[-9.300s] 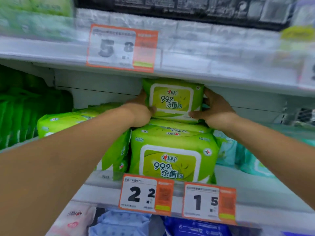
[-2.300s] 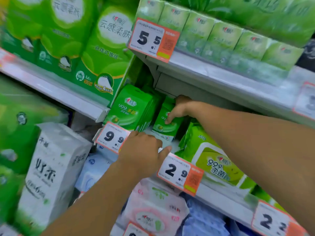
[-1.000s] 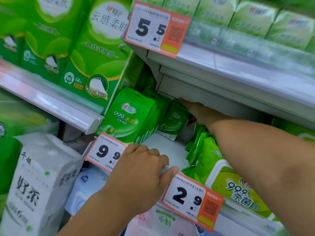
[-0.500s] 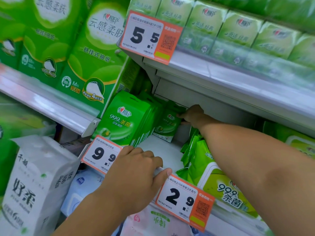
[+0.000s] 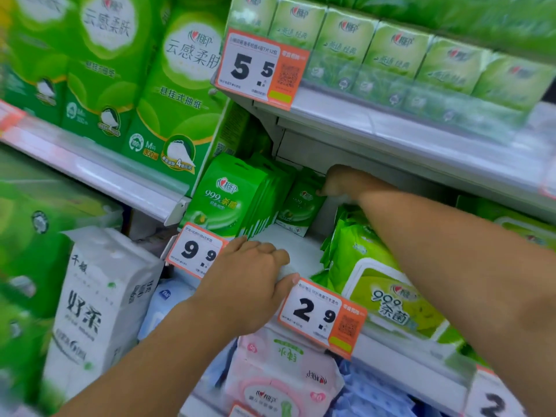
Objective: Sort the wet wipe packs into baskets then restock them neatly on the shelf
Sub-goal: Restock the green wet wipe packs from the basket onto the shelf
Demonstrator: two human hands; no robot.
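Right hand (image 5: 341, 182) reaches deep under the upper shelf, fingers on the top of a small green wipe pack (image 5: 301, 206); full grip can't be told. Left hand (image 5: 255, 284) grasps the shelf lip (image 5: 288, 270), beside the 2.9 tag (image 5: 322, 314). Best: stand the pack upright, flush against the leaning green packs (image 5: 231, 197) just left of it.

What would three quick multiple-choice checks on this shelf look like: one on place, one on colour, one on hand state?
1. The right hand is on:
A. the small green pack at the shelf back
B. a price tag
C. the white pack

2. The pack under the 2.9 price tag is:
A. pink
B. black
C. yellow

3. The left hand:
A. hangs idle
B. grips the shelf edge
C. holds a pack

Answers: 1 A, fingers reach its top; 2 A, pink wrapper shows; 3 B, fingers above, thumb below.
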